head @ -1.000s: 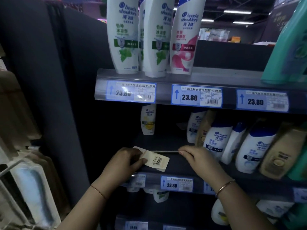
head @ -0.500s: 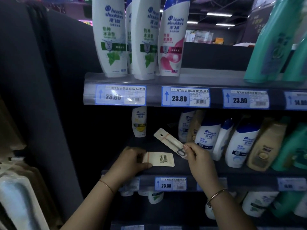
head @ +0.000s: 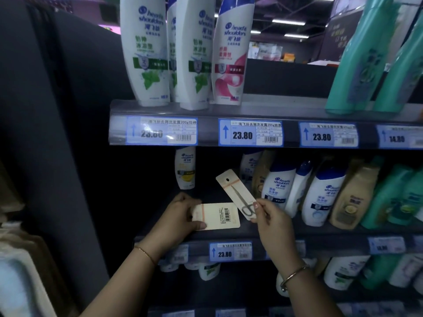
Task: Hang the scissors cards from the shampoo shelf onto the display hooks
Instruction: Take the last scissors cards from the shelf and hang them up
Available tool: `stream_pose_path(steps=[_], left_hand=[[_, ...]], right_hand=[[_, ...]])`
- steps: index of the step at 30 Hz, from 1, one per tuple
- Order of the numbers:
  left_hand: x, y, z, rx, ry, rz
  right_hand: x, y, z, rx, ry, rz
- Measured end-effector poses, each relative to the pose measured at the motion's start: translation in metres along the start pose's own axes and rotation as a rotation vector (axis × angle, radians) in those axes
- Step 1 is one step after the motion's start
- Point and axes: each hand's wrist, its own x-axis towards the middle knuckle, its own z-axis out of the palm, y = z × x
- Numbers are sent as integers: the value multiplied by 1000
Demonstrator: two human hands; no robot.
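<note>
My left hand grips a cream scissors card by its left end, barcode side up, just above the dark middle shelf. My right hand pinches the lower end of a second scissors card, tilted with its hang hole at the upper left and small metal scissors showing on its face. Both cards are held in front of the bare left part of the shampoo shelf. No display hooks can be made out clearly.
White shampoo bottles and tan and green ones crowd the middle shelf to the right. Tall bottles stand on the upper shelf with blue price tags. A dark panel rises at left, with pale packaged goods at the lower left.
My right hand has picked a second card off the shelf and raised it, tilted. The left hand's card has turned flatter. The view has shifted slightly.
</note>
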Motion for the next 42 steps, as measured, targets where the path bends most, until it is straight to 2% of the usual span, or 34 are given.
stream_pose_path(steps=[11,19,25,32,35,39,42], left_hand=[[-8,20,0,-108,83,140],[-29,34,12,-79,369,259],[-43,48,28,-350,270,363],[-55,62,43,-351,300,452],[-62,72,46,-346,327,490],[-73,81,49,-346,371,456],[-84,84,49,-424,391,261]], right_hand=[[-14,-10,-28,129,44,78],[-36,-14,-59,291,68,187],[-58,-25,-73,465,-40,349],[-79,-36,-93,741,-224,474],[-84,-35,-103,757,-280,476],[-91,-34,-106,729,-301,443],[-98,-35,-104,706,-270,399]])
